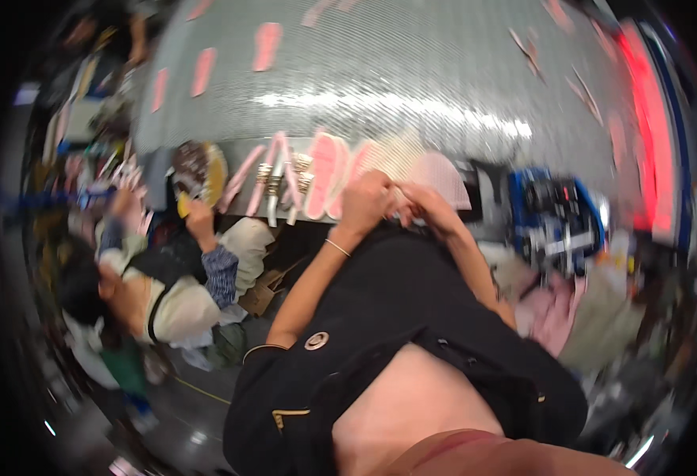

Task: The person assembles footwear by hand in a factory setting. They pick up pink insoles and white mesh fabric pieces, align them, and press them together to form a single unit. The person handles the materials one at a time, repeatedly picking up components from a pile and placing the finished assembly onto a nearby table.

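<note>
Here, pale pink flat shoe insole (436,176), blurred, under both hands.

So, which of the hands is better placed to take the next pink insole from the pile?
Probably the left hand: it lies right beside the pink insoles, while the right hand is farther away.

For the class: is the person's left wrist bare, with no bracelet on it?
No: a thin bracelet circles the wrist just below the left hand, which meets the right hand at the table edge.
</note>
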A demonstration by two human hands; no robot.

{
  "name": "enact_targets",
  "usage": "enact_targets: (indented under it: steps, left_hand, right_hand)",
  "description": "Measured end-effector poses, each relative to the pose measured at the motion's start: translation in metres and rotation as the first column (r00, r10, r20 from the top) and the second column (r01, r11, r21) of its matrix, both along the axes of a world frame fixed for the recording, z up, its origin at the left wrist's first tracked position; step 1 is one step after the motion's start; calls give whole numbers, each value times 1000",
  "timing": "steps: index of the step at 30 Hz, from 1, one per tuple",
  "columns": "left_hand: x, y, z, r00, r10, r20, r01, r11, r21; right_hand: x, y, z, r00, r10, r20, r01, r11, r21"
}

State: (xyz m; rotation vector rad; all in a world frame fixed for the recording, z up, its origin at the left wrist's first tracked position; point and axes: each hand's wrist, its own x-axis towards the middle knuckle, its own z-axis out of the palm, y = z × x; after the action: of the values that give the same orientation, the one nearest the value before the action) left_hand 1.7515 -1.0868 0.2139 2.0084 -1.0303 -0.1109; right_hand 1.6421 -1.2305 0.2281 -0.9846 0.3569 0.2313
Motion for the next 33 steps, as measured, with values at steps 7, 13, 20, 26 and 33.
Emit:
enact_targets:
  steps: [7,13,20,26,33]
  left_hand:
    - [-2,8,-2,977,-5,-214,30,993,116]
    - [12,27,-12,973,68,-221,-16,973,231]
    - [13,38,-33,953,128,-276,-60,968,243]
    - [3,49,-46,920,162,-357,-78,968,237]
    - [6,34,-61,803,1,-596,103,985,140]
  right_hand:
    - [-61,-23,-79,935,-301,-189,-47,423,-905]
    - [-64,-42,-117,863,-481,-154,-180,-7,-984]
    - [-47,-60,-153,784,-551,-286,-398,-92,-913]
    - [-57,-76,-145,806,-546,-229,-170,156,-973]
    - [-40,-62,-35,836,-548,-12,376,589,-715]
